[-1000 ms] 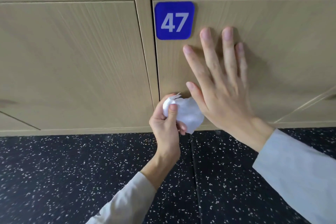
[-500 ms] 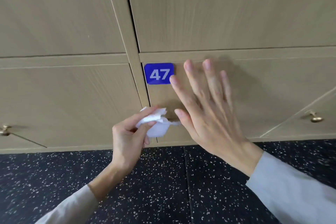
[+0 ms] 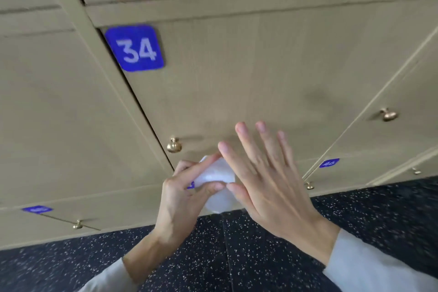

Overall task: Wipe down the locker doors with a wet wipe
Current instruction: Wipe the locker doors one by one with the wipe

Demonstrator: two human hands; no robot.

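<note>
Against the wall of pale wood-grain locker doors point(image 3: 237, 73), the person's two hands are raised close together, low in front of the door that carries a blue rounded-square plate with the white number 34 point(image 3: 135, 48). The left hand point(image 3: 187, 199) grasps a crumpled white wet wipe point(image 3: 216, 176), fingers and thumb curled round it, with the wad bulging out toward the right. The right hand point(image 3: 267, 185) is released and flat, fingers straight and spread, its thumb just beside the wipe; whether the thumb actually touches the wad I cannot tell. Both wrists come out of light grey sleeves point(image 3: 379, 270).

A small round brass knob point(image 3: 174, 145) sits on door 34 just above and left of the left hand's fingers. Another brass knob point(image 3: 388, 115) shows on the neighbouring door to the right. Lower down, smaller blue number plates are visible, one reading 46 point(image 3: 329, 163) and one at the far left too blurred to read. Below the lockers runs a dark floor speckled with white point(image 3: 213, 256).
</note>
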